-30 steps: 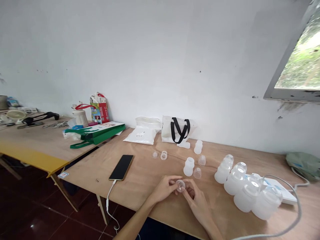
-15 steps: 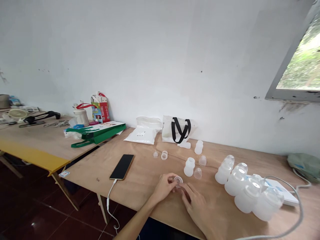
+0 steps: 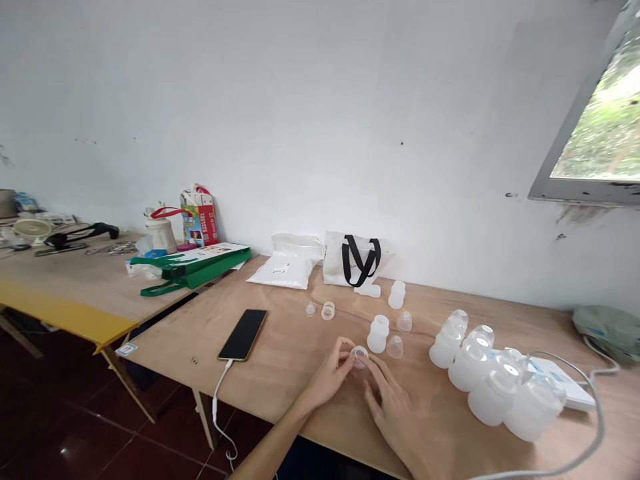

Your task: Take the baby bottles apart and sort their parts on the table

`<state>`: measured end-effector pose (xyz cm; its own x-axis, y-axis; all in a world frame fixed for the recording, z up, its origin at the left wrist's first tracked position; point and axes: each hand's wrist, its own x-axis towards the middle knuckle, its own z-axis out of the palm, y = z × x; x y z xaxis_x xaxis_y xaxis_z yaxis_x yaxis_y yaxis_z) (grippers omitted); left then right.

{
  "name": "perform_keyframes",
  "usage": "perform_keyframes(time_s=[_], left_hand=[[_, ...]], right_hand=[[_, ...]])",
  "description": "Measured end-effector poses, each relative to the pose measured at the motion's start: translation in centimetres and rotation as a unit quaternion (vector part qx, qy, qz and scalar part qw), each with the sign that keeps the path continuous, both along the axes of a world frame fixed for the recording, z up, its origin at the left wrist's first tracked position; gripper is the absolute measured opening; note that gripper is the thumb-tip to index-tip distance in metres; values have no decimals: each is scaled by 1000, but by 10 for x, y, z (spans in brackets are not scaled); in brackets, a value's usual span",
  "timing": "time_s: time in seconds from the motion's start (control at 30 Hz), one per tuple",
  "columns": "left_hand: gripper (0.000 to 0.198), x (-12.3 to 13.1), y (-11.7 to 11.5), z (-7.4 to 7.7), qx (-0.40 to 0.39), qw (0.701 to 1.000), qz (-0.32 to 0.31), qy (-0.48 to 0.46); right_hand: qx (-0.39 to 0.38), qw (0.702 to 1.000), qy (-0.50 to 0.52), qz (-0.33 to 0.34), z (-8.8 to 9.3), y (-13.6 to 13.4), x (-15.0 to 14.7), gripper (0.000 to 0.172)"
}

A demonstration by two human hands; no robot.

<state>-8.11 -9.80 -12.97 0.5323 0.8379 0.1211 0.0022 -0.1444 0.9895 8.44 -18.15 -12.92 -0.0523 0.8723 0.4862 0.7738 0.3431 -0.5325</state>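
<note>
A small clear bottle collar ring (image 3: 359, 357) is between my two hands, just above the table's front part. My left hand (image 3: 330, 377) pinches its left side with thumb and forefinger. The fingertips of my right hand (image 3: 390, 403) press on its right side, with the thumb held apart. Whether a teat sits inside the ring is too small to tell. Beyond my hands stand a frosted feeding bottle (image 3: 378, 333) without a top and two clear dome caps (image 3: 395, 347). A clear teat (image 3: 310, 309) and another collar ring (image 3: 328, 311) lie farther left.
Several capped bottles (image 3: 493, 393) stand at right, near a white box (image 3: 565, 383) and a grey cable (image 3: 601, 413). Behind are another bottle (image 3: 397, 295), a bottle on its side (image 3: 367, 291), a tote bag (image 3: 333, 263) and a white packet (image 3: 283, 270). A phone (image 3: 243, 335) lies left.
The ring and my fingertips have shifted slightly to the right, and the ring's tilt has changed. My left fingers have lifted a little. The things on the table stay where they were.
</note>
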Motion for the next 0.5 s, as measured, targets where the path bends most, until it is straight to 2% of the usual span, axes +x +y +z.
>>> perform_keyframes(time_s=[0.1,0.23,0.37,0.5], left_hand=[[51,2,2,-3,-12,1000,1,-23],[54,5,3,-3,-28,998,-11,-50],[52,6,1,-1,-28,997,-39,-61],[53,6,-2,3,-31,996,-47,-64]], right_hand=[[3,999,33,12,3,-2,-1,48],[25,997,72,-14,3,-2,-1,42],[1,996,81,-48,6,-1,0,30],[-25,993,108,-52,6,-1,1,30]])
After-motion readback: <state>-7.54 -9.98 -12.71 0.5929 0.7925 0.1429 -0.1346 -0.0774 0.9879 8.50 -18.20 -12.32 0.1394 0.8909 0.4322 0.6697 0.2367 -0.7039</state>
